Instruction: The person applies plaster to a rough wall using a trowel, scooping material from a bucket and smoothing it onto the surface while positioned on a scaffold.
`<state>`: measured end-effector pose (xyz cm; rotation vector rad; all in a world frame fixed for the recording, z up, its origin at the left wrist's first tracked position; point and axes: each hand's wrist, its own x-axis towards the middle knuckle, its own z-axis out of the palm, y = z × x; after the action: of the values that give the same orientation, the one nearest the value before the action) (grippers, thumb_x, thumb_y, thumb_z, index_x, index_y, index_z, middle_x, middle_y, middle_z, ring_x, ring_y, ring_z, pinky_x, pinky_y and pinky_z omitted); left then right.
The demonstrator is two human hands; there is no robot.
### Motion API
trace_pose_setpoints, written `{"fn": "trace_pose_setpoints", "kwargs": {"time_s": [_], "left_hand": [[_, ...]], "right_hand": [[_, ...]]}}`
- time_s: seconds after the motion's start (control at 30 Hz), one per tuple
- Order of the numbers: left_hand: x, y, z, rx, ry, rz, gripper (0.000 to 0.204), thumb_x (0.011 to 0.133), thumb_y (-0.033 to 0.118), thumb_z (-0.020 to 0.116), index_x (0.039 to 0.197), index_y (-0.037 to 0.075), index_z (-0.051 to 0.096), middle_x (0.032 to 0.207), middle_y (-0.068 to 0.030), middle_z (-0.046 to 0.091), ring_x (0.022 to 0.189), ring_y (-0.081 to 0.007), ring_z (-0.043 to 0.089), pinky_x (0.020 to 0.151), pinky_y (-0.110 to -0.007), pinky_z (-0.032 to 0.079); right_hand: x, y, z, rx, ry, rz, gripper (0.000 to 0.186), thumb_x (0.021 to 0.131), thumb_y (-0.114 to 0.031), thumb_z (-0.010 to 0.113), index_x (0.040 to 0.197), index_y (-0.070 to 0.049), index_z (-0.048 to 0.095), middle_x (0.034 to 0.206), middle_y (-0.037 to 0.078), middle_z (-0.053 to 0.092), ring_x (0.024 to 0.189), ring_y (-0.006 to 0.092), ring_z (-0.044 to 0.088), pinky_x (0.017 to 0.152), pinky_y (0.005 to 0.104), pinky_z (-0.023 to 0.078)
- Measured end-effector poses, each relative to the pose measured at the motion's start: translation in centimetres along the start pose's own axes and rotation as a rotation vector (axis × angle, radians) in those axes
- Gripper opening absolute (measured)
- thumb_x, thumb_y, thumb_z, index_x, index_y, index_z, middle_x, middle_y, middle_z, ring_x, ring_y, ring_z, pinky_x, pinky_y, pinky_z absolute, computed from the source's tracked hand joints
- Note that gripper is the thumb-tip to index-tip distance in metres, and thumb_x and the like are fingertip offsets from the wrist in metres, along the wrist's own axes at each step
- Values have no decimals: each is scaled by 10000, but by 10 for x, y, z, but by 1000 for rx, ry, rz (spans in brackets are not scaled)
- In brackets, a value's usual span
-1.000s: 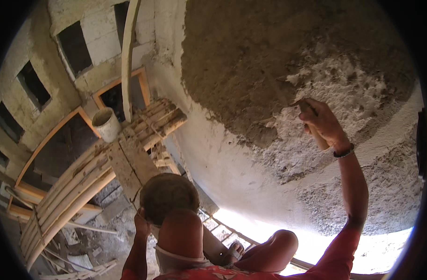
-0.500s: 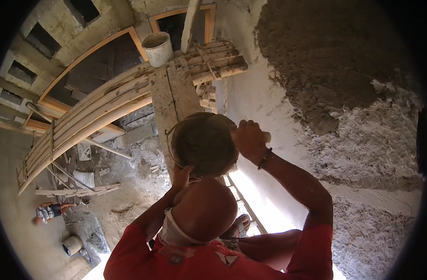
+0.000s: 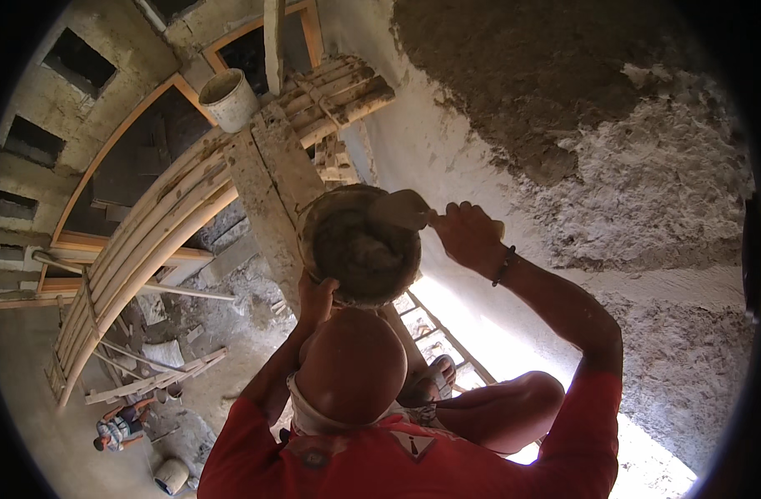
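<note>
My right hand [image 3: 470,241], closed on the handle of a trowel [image 3: 399,208], has the blade over the far right of a round bowl [image 3: 401,283] of grey wet mortar [image 3: 355,249]. My left hand [image 3: 318,295] grips the bowl's near left rim. My bent left knee [image 3: 347,366] is just below the bowl, which appears to rest on or just above it. To the right stands a wall with a dark patch of wet plaster [image 3: 513,75] beside rough pale plaster [image 3: 646,183].
A bamboo scaffold [image 3: 156,224] crosses the left with a worn plank [image 3: 264,208] and a white bucket [image 3: 229,108]. A person [image 3: 118,428] is on the floor far below at lower left, near a barrel [image 3: 171,476]. A ladder [image 3: 434,337] shows below my right side.
My right hand has left the plastered wall and come down to the bowl with the trowel. The blade now shows over the mortar. The view has swung, bringing the person below into sight.
</note>
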<state>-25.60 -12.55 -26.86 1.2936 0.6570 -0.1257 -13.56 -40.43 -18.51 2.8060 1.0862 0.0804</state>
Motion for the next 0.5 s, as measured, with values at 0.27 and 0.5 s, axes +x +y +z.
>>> {"fn": "trace_pose_setpoints", "kwargs": {"time_s": [0.27,0.5], "left_hand": [[11,-26,-20,20,-47,139,589,747,-15,546,1325,-10,433,1070,-137,600,861,-235,660,504,-362,596],[18,-22,-46,-62,-60,-85,538,746,-31,557,1273,-27,449,1048,-146,609,806,-226,683,454,-374,611]], "right_hand": [[-8,-74,67,564,-489,101,240,844,-173,557,1035,-48,630,829,225,678,810,400,689,719,497,556],[-14,-79,57,731,-256,79,321,874,-263,597,1146,-95,602,834,180,688,809,388,684,714,489,550]]}}
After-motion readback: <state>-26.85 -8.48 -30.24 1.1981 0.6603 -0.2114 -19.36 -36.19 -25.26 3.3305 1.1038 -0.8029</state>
